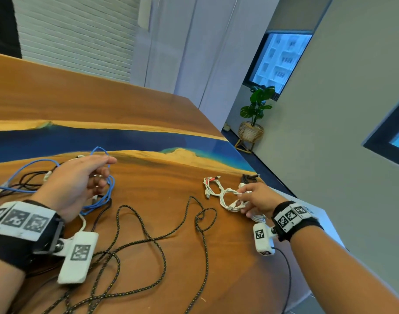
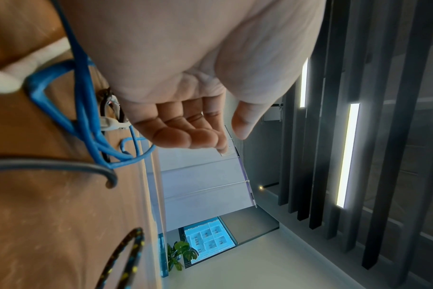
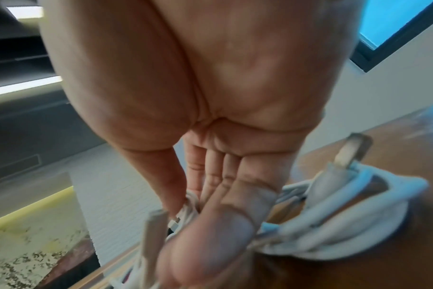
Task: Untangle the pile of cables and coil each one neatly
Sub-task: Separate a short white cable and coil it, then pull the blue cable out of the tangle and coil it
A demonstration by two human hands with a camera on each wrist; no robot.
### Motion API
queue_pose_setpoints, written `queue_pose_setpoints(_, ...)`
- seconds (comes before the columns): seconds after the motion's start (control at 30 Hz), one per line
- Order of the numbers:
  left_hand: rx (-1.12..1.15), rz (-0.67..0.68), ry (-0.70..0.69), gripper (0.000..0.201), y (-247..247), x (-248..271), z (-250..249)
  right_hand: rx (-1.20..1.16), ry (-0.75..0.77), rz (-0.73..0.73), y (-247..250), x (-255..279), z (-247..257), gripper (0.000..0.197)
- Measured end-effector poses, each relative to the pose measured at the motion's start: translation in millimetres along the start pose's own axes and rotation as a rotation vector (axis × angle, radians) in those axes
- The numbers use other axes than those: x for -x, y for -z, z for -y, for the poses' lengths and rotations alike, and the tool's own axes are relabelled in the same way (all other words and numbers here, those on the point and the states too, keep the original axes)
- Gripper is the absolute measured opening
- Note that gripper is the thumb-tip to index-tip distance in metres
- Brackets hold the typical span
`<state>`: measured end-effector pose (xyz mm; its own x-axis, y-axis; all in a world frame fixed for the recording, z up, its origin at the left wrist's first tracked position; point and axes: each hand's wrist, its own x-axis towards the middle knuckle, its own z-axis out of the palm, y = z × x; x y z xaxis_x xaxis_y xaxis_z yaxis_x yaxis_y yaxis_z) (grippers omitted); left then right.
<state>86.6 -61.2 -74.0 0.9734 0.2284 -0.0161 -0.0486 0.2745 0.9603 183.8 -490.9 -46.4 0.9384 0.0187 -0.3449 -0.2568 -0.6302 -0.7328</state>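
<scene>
I count one blue cable (image 1: 103, 191), one black braided cable (image 1: 162, 245), one bundle of white cables (image 1: 225, 196) too knotted to number, one red-and-white cable (image 1: 213, 178), two hands, two windows, one potted plant (image 1: 255, 114).

Bare wood table (image 1: 162, 182) lies between the blue cable (image 1: 103, 196) tangle and white cable bundle (image 1: 225, 196); braided cable (image 1: 162, 241) loops cross nearer.

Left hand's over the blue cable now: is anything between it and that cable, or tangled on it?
Nothing lies between the left hand and the blue cable; its relaxed fingers are right at the loops. But thin black cables and a white cable cross the blue strands on the table, so it will not lift free.
</scene>
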Motion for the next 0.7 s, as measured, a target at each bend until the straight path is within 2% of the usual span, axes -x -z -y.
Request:
queue_pose_setpoints(0.1,0.003,0.001,-0.002,0.026,1.2,-0.1,0.3,0.084,-0.031,-0.018,0.3,-4.3,-0.8,0.017)
queue_pose_setpoints(0.3,-0.004,-0.018,-0.004,0.026,0.0,4.4,-4.4,0.462,-0.008,-0.133,4.7,-4.9,16.8,0.02)
queue_pose_setpoints(0.4,0.011,-0.057,-0.048,0.024,2.3,6.3,-10.7,0.656,0.133,-0.251,-0.5,-3.2,39.4,0.022)
queue_pose_setpoints(0.5,0.023,-0.104,-0.084,0.022,7.9,6.3,-20.4,0.648,0.315,-0.252,-26.3,4.5,73.6,0.021)
queue_pose_setpoints(0.6,0.061,-0.147,-0.102,0.021,15.2,5.4,-28.9,0.59,0.53,-0.165,-69.5,24.5,115.2,0.014)
queue_pose_setpoints(0.7,0.093,-0.187,-0.103,0.021,22.4,3.2,-32.9,0.599,0.727,0.021,-122.0,46.4,155.0,0.014)
